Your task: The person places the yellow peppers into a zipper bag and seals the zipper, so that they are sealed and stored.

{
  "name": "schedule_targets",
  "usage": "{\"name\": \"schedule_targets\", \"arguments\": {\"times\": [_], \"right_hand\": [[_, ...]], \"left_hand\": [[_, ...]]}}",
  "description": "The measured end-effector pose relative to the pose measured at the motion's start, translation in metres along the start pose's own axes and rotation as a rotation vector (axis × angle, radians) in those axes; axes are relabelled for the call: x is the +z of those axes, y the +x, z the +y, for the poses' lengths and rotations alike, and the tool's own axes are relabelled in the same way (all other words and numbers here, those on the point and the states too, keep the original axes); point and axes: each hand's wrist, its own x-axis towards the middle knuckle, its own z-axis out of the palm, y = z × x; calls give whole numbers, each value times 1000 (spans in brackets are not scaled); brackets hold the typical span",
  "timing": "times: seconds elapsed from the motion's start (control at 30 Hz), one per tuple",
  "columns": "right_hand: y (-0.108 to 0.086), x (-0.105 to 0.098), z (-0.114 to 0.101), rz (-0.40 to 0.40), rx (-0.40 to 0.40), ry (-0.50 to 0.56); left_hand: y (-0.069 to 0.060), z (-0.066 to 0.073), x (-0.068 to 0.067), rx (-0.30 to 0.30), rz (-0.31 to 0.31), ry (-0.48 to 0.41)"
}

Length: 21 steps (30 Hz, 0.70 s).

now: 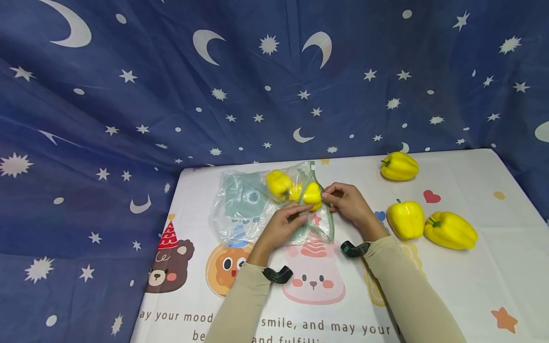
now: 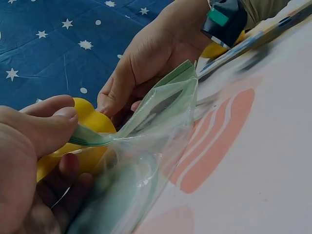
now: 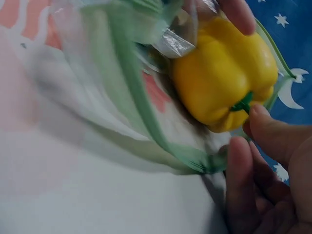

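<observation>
A clear zip bag point(image 1: 220, 221) with green edge strips lies on the table, its mouth toward the right. Inside it are two yellow bell peppers; one pepper point(image 1: 279, 185) sits deeper, the other pepper point(image 3: 224, 73) near the mouth, green stem toward the opening. My left hand point(image 1: 280, 227) pinches the near strip of the mouth between thumb and fingers. On the other side, my right hand point(image 1: 349, 205) holds the bag's rim, its thumb tip close to the stem. The strips gape apart between the hands.
Three more yellow bell peppers lie to the right: one pepper point(image 1: 400, 166) at the back, and a pair, an upright pepper point(image 1: 405, 219) beside a lying pepper point(image 1: 451, 230). A printed white tablecloth point(image 1: 484, 286) covers the table. A blue star-patterned curtain point(image 1: 266, 81) hangs behind.
</observation>
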Motion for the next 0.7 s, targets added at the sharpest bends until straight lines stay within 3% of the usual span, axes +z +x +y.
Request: {"name": "schedule_targets", "arguments": {"times": [0.3,0.7], "right_hand": [[-3,-8,1,-69,39,80],[-1,0,-3,45,87,46]], "left_hand": [[2,-1,3,-5,37,-21],[2,-1,2,-9,24,-7]]}}
